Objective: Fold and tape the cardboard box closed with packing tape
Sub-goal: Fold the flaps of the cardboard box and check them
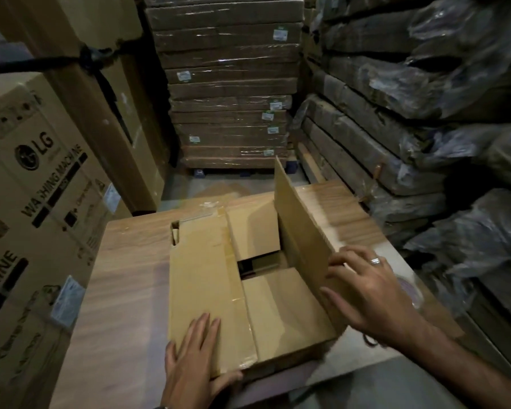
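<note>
Head view looks down into a dim storeroom. Shrink-wrapped flat cartons (pixel 227 84) are stacked at upper centre, dark plastic-covered bundles (pixel 425 98) are piled along the right edge, and printed washing machine cartons (pixel 36 202) fill the left. A wood-grain table (pixel 124 276) takes up the lower middle, and the cardboard box (pixel 281 317) sits on it just right of centre, its long axis running from the near edge toward the top of the frame. The two short inner flaps lie folded down with a dark gap between them. The long left flap (pixel 201 278) is laid flat across the left half of the opening, while the long right flap (pixel 301 231) stands nearly upright on its hinge along the box's right side. The left hand (pixel 192 358) lies flat on the near end of the left flap, fingers straight and close together, thumb at the box's front edge. The right hand (pixel 372 293) is on the outer face of the upright flap near its near end, fingers spread and fairly straight, pressing rather than pinching. That flap lies directly left of the right fingers, so the closing move is probably a push leftward and down until its free edge meets the left flap along the centre line. What looks like a clear roll of packing tape (pixel 410 290) lies blurred on the table just behind the right hand, nearer to it than to the left. A ring (pixel 375 260) shows on one right finger.
</note>
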The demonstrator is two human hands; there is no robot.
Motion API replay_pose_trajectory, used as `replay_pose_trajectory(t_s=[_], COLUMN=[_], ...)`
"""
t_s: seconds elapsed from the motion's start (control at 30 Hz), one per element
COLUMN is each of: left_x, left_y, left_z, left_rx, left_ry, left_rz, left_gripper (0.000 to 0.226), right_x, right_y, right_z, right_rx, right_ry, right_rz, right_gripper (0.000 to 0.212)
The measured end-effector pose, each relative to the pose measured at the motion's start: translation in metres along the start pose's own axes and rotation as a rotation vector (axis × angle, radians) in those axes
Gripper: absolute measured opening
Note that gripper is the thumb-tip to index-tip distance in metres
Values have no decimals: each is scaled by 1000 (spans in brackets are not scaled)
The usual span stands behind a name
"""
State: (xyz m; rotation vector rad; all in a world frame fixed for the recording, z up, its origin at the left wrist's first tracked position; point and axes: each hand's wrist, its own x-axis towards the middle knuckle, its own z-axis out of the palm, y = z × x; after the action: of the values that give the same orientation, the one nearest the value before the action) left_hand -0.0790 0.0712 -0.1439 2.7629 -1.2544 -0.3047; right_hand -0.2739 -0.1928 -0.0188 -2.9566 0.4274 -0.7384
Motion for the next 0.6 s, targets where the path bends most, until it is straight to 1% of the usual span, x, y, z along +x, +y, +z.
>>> replay_pose_trajectory(t_s=[0.07,0.23,0.4,0.5,0.6], left_x=[2,0,-3,-3,-3], left_y=[-2,0,5,4,5], left_z=[5,5,1,3,4], left_rx=[29,2,-6,-6,3], left_ry=[-14,-58,-18,-18,-14], left_rz=[-15,18,25,29,45], left_gripper=[103,104,104,104,103], right_x=[-6,-21,-45,-58,-66], right_y=[15,47,69,74,75], right_z=[-2,4,32,48,63], right_rx=[-15,-99,-171,-133,-61], right_ry=[26,43,-81,-163,-294], right_rz=[60,213,412,528,625], right_gripper=[24,26,36,39,45])
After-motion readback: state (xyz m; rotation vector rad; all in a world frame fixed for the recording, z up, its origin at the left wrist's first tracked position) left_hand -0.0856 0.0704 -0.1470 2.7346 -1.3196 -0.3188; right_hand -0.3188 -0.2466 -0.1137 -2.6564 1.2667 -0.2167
